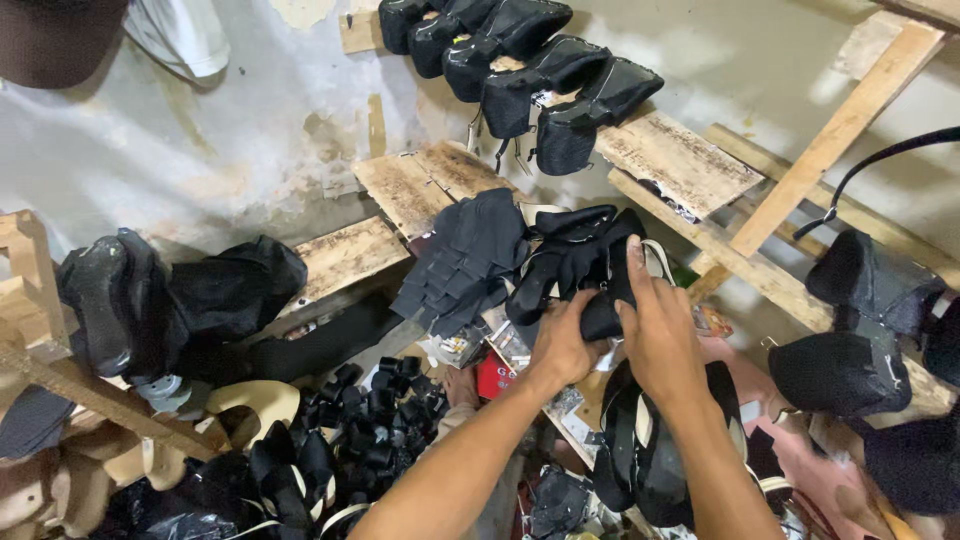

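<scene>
Both hands meet near the centre of the view, on a black shoe upper (585,262) that lies on a sloping wooden shelf (690,160). The left hand (562,345) is curled round the lower edge of the upper, fingers tucked under the fabric and closed on it. The right hand (655,335) lies over the upper from 5 o'clock, fingers stretched long and only loosely bent, fingertips pressed against the black material and thumb beside the left hand (whether it truly pinches the piece or just steadies it, I cannot tell).

Touching the upper at its 9 o'clock is a fanned stack of dark cut pieces (465,265). Further up the shelf, at 12 o'clock, a row of finished black uppers (530,75) hangs over the plank edge. Below the right forearm, at 6 o'clock, sits a pile of black strappy uppers with pale lining (650,450). At 8 o'clock from the hands lies a heap of small black blocks (380,420), and at 3 o'clock more black uppers (850,350) rest on a plank.
</scene>
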A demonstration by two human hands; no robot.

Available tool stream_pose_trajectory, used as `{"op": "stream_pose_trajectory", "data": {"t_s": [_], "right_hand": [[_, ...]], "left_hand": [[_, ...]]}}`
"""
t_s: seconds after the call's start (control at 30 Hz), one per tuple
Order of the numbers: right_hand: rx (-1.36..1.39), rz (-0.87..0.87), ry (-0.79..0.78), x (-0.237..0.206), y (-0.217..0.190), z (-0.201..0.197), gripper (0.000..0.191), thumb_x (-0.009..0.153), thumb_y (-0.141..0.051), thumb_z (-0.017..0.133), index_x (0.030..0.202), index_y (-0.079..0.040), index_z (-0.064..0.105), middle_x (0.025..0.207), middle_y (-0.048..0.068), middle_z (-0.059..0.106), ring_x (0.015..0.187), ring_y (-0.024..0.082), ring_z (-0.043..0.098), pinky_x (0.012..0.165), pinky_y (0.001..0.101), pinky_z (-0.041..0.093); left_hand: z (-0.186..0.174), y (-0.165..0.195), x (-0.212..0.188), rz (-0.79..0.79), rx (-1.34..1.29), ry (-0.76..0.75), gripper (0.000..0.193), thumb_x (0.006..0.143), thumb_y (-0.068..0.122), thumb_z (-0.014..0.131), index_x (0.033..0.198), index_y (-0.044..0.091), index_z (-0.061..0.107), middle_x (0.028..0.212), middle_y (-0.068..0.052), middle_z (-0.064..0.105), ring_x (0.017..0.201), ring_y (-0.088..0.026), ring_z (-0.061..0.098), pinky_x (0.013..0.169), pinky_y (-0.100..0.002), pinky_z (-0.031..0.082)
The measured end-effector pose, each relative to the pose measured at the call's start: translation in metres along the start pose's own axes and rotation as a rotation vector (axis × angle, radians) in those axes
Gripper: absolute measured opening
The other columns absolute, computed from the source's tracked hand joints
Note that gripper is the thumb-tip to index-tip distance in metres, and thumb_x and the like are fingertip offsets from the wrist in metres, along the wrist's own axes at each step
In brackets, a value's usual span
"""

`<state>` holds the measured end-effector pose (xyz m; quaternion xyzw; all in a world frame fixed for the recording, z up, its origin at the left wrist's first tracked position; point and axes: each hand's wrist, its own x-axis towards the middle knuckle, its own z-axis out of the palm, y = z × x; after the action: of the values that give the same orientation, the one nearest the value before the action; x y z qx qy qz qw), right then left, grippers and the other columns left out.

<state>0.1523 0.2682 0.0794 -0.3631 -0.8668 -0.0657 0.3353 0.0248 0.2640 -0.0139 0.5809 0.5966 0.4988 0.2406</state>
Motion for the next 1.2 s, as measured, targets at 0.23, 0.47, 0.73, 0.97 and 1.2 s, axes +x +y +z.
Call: {"op": "stream_pose_trajectory", "data": {"t_s": [0.23,0.47,0.73,0.97,1.2], "right_hand": [[0.172,0.008,0.199,0.005,-0.025,-0.018,0.073,0.094,-0.002,0.070,0.159,0.000,0.039,0.119,0.022,0.065,0.108,0.039,0.058,0.099,0.0454,0.046],[0.182,-0.011,0.251,0.003,-0.086,-0.058,0.074,0.094,-0.009,0.074,0.159,0.001,0.038,0.117,0.022,0.066,0.107,0.036,0.063,0.096,0.0421,0.049],[0.536,0.007,-0.086,-0.049,-0.198,-0.010,0.078,0.087,-0.016,0.077,0.155,-0.007,0.040,0.114,0.019,0.067,0.105,0.033,0.065,0.093,0.0408,0.051],[0.884,0.024,-0.439,-0.092,-0.274,0.136,0.084,0.088,-0.007,0.073,0.161,-0.018,0.033,0.117,0.020,0.064,0.104,0.037,0.062,0.094,0.0409,0.050],[0.901,-0.242,-0.655,-0.152,-0.294,0.193,0.096,0.082,0.002,0.072,0.162,-0.015,0.021,0.138,0.030,0.054,0.121,0.047,0.053,0.099,0.0456,0.045]], "left_hand": [[-0.044,0.006,0.006,0.073,-0.199,-0.051,0.081,0.066,0.011,0.085,0.143,0.014,0.059,0.120,-0.018,0.069,0.112,-0.031,0.067,0.097,-0.037,0.053],[-0.133,0.058,-0.042,0.180,-0.258,-0.176,0.083,0.068,0.012,0.086,0.145,0.007,0.054,0.123,-0.014,0.071,0.109,-0.020,0.070,0.096,-0.031,0.054],[-0.255,0.022,-0.187,-0.218,-0.322,-0.192,0.083,0.072,0.017,0.091,0.144,0.004,0.052,0.133,-0.009,0.065,0.120,-0.017,0.061,0.100,-0.030,0.048],[-0.271,-0.109,-0.285,-0.755,-0.315,0.084,0.085,0.067,0.010,0.089,0.143,0.011,0.052,0.108,-0.012,0.068,0.094,-0.021,0.064,0.083,-0.034,0.054],[-0.229,-0.250,-0.369,-0.892,0.094,0.324,0.109,0.064,0.015,0.102,0.149,0.015,0.035,0.129,-0.020,0.064,0.121,-0.028,0.062,0.106,-0.037,0.047]]}}
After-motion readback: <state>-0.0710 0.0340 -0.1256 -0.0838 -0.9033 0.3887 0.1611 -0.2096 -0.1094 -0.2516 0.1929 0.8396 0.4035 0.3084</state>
